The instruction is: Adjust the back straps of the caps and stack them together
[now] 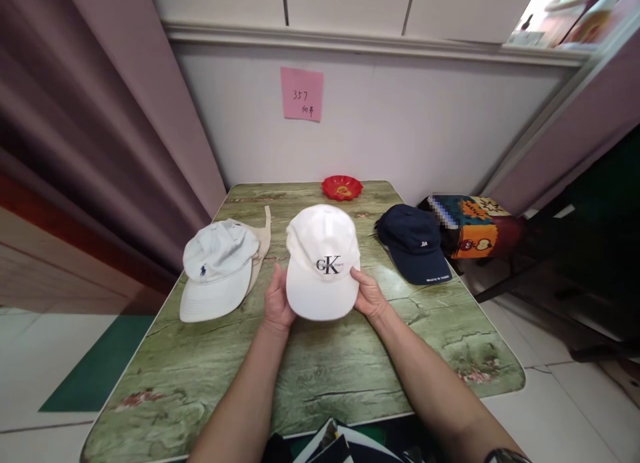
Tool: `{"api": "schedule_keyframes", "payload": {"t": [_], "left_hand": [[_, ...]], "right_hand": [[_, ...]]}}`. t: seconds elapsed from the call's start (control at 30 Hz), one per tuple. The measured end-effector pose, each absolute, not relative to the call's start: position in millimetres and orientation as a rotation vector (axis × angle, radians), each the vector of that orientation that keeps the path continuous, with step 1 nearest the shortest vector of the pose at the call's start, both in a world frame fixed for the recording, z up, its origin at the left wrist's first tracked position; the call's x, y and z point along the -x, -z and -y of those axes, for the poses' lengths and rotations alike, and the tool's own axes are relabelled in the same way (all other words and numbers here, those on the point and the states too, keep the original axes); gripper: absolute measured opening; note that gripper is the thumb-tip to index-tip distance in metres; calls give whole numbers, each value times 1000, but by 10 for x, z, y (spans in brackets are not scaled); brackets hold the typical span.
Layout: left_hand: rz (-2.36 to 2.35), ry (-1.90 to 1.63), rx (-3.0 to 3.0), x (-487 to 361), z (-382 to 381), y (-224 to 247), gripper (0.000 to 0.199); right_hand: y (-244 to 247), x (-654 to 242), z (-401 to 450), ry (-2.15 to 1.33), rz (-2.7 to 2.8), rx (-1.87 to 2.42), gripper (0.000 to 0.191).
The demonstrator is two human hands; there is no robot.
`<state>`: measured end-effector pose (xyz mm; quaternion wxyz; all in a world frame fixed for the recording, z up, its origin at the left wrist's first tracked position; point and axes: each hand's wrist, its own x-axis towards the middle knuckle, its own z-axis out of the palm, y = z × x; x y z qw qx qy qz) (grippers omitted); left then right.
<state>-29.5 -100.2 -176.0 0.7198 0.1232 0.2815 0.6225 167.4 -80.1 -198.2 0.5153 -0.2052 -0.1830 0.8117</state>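
Note:
A white baseball cap (323,250) with black "CK" lettering is held between my two hands over the middle of the table, its brim towards me. My left hand (279,300) grips the cap's left edge, thumb up and fingers partly hidden under it. On the opposite side, my right hand (369,293) holds the brim's edge near the crown. To the left lies a pale baseball cap (220,263) with a small dark logo, partly over a beige strapped piece (260,250). A navy baseball cap (413,240) with white lettering rests at the right edge.
The green wood-patterned table (325,376) stands against a white wall. At its far edge sits a red scalloped dish (342,187). A pink note (302,94) is stuck on the wall. Right of the table is a stool with a colourful cover (477,240); purple curtains (110,83) hang at left.

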Motion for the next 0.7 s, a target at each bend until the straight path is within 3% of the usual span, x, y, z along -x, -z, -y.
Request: {"api": "schedule_keyframes", "payload": {"t": [0.1, 0.3, 0.5, 0.63, 0.7], "left_hand": [[-803, -1365, -381, 214, 978, 1837, 31], [-1098, -1551, -639, 104, 952, 1927, 48], [-681, -1436, -493, 114, 1006, 1756, 48], [-477, -1385, -422, 113, 1039, 1759, 69], [-493, -1406, -457, 143, 1050, 1820, 68]], "right_hand": [[1946, -1639, 760, -1839, 397, 459, 36], [1624, -1704, 741, -1511, 493, 676, 41], [1172, -1763, 1089, -954, 1450, 1051, 34], [1303, -1400, 1470, -479, 1950, 1224, 54], [1448, -1194, 1649, -315, 2094, 1231, 58]]}}
